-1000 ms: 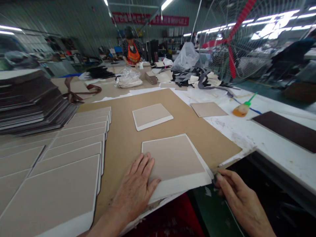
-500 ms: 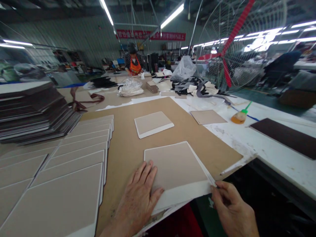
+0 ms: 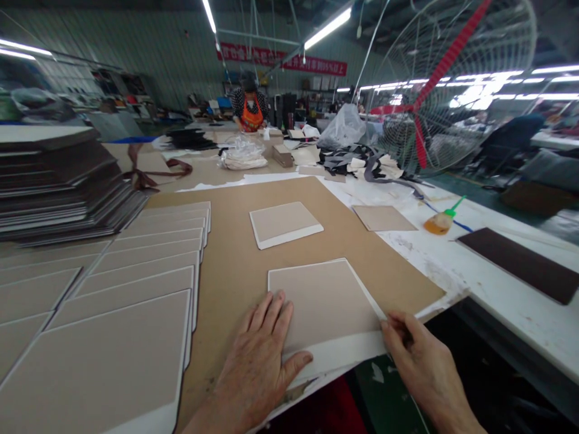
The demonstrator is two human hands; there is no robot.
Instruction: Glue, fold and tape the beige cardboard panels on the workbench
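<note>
Thumb and fingers of the right hand [image 3: 402, 337] pinch the edge, near 4 o'clock, of a flat, beige, rectangular, white-edged panel [image 3: 323, 304] on a smooth tan board [image 3: 233, 265]; the left hand [image 3: 260, 352] rests flat at its 8 o'clock, clasping nothing. Work on this panel looks unfinished: a white strip lies bare along 6 o'clock. At 9 o'clock, overlapping rows of similar beige panels [image 3: 108, 361] include one with the same strip; which are done cannot be told.

Bge panel [image 3: 325, 301] w/ wht edges, mostly flat.
</note>
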